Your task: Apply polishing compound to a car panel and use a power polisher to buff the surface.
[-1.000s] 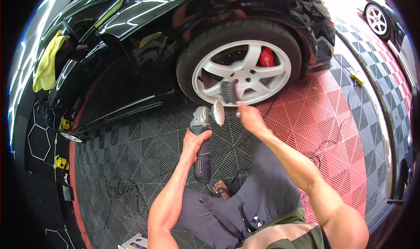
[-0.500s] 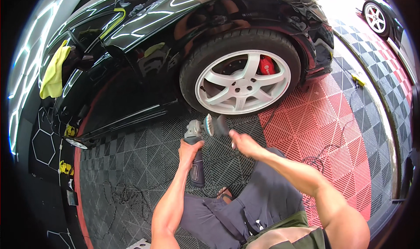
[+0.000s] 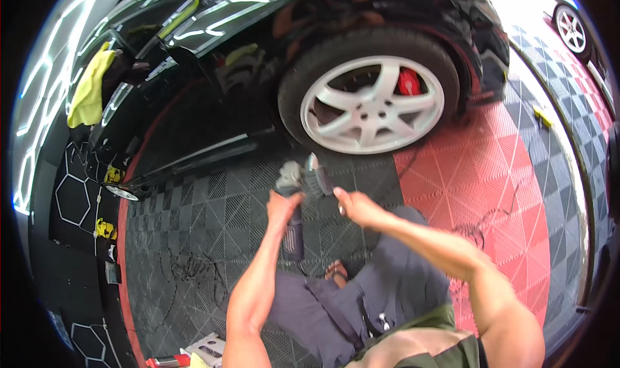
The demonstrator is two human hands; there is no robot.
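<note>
ribbed black and red floor tiles (image 3: pixel 194 219) spread under a black car (image 3: pixel 213 119); its white six-spoke wheel (image 3: pixel 373 106) faces out, a yellow towel (image 3: pixel 92 90) hanging farther left. the left hand (image 3: pixel 284 206) wraps a rotary polisher (image 3: pixel 294 237) in front of the wheel; the right hand (image 3: pixel 356 208), curled closed, grips a dark brush (image 3: pixel 321 180) just beside the polisher's pad (image 3: pixel 312 162), contact unclear.

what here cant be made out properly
All in the head view:
Brush: bristles blurred, handle mostly hidden by the right hand.
Pad: lower part hidden by the brush.
Polisher: partly covered by the left hand.
Red thing: cut off by the lower edge.
Far car: cut off by the dark rim.
</note>
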